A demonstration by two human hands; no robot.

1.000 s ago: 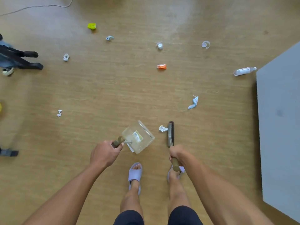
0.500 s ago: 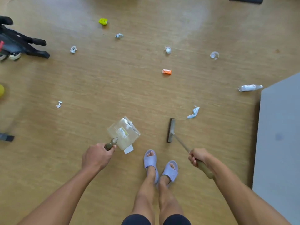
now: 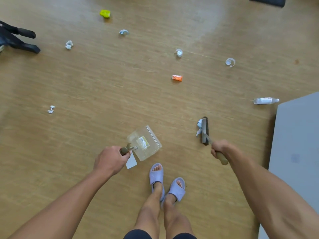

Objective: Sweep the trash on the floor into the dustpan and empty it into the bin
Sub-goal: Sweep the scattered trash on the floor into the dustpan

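Note:
My left hand (image 3: 110, 162) grips the handle of a clear plastic dustpan (image 3: 144, 143) held low over the wooden floor, its mouth facing right. My right hand (image 3: 220, 149) holds the wooden handle of a brush (image 3: 204, 131), whose head rests on the floor to the right of the dustpan. A crumpled white-blue paper (image 3: 199, 127) lies against the brush head's left side. Scattered farther out are an orange wrapper (image 3: 177, 77), a small clear bottle (image 3: 265, 100), a yellow scrap (image 3: 105, 13) and several white scraps. No bin is visible.
A grey surface (image 3: 296, 144) fills the right side. Black legs of some equipment (image 3: 19, 40) stand at the far left. A dark object (image 3: 267, 1) sits at the top right edge. My feet in lilac slippers (image 3: 166, 181) stand just below the dustpan.
The brush head has moved right and forward and now touches the white-blue paper. The dustpan has shifted right with my left hand. My view has turned slightly.

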